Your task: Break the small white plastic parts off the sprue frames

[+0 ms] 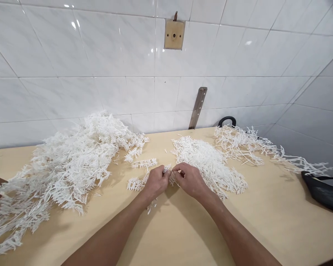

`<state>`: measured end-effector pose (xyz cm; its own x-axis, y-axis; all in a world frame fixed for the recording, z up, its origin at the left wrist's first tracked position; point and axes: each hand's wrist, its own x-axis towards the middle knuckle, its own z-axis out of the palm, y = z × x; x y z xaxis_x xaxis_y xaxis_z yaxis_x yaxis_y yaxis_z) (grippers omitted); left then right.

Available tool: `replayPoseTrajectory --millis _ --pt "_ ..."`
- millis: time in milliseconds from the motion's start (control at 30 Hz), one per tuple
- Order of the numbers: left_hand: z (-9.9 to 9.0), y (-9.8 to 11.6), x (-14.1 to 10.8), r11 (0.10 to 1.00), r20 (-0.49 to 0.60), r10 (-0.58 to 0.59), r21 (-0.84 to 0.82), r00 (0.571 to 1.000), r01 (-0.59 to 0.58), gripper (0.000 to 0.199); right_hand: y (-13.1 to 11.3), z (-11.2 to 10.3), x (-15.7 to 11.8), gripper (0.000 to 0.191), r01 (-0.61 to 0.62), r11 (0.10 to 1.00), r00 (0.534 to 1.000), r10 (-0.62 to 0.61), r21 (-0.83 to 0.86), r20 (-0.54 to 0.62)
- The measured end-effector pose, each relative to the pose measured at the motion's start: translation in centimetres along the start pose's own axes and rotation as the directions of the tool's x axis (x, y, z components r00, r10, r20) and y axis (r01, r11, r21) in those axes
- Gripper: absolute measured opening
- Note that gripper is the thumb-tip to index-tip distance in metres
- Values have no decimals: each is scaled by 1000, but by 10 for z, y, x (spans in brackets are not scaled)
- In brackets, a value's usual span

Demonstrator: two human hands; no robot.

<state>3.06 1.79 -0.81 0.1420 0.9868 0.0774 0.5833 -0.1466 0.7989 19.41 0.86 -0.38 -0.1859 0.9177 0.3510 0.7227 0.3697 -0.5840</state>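
My left hand (157,180) is closed on a white branched plastic piece, part of which sticks out above and below the fist. Close beside it, my right hand (189,178) pinches at the same piece, its thumb and forefinger almost touching the left fingertips. Small comb-like white pieces (144,163) lie just beyond and left of my left hand. Behind my right hand spreads a pile of small white pieces (208,162). A larger heap of white branched pieces (83,159) covers the left part of the wooden table (169,236).
Bare white branches (241,144) lie at the back right, in front of a black ring-shaped handle (227,120). A black bag (324,192) rests at the right edge. A metal bracket (198,108) stands against the tiled wall (133,48).
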Motion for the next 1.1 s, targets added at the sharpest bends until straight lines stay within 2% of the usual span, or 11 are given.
replayPoseTrajectory --millis 133,267,433,600,733,900,1100 --pt "-3 -2 4 982 35 0 -190 999 6 28 -1 -2 2 23 -101 991 995 98 84 32" --pt "-4 -3 4 967 67 32 -256 997 -14 30 -5 -5 1 25 -166 982 986 162 92 45" --pt "-4 -2 3 977 80 49 -213 996 -31 30 -3 -3 1 21 -140 987 990 139 79 18" --pt "-4 -2 4 999 52 37 0 998 -37 27 -3 2 0 18 -32 999 999 32 3 8" --pt "-3 -2 4 994 46 25 104 999 -30 29 -3 4 -1 18 -44 998 999 45 -40 26" --pt "-2 -4 3 998 56 45 38 997 -47 29 -1 5 0 19 -144 990 988 144 2 63" --pt "-5 -3 3 997 100 64 -45 993 -60 25 -2 4 -1 15 -114 994 991 113 7 70"
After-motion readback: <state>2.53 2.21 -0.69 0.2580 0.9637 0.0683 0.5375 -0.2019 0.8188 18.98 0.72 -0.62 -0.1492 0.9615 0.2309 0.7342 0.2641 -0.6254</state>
